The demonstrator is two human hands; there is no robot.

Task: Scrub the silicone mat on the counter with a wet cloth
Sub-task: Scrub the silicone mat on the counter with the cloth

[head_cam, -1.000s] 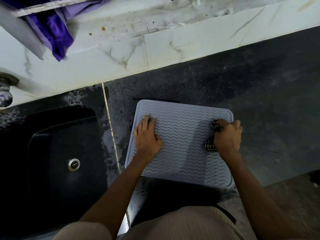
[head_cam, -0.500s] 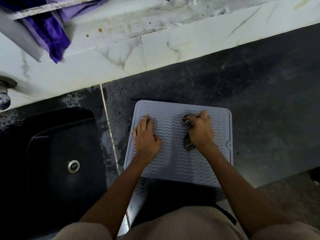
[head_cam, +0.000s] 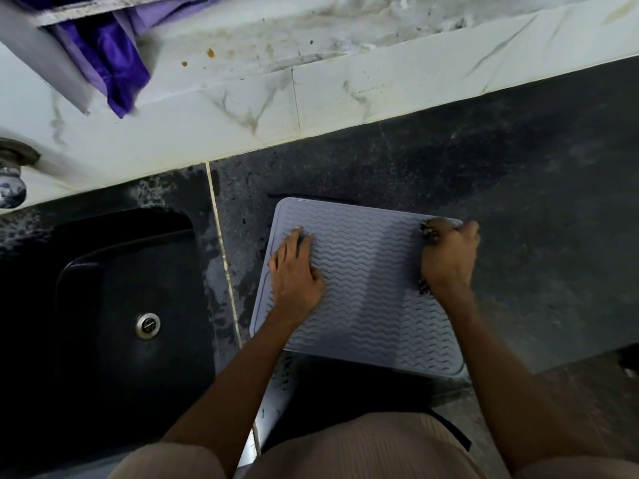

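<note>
The grey, wavy-ribbed silicone mat (head_cam: 363,288) is lying flat on the dark speckled counter (head_cam: 518,219), right of the black sink (head_cam: 114,305). The left hand (head_cam: 297,271) is pressing it flat-fingered; the right hand (head_cam: 449,257) is gripping a bunched dark cloth (head_cam: 428,233) at its far right corner.

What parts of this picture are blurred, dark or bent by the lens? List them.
Head view: the right hand and its cloth are motion-smeared; the left hand on the mat is sharper; the sink is nearly black; the wide lens bows the tile edge; the purple cloth is soft.
</note>
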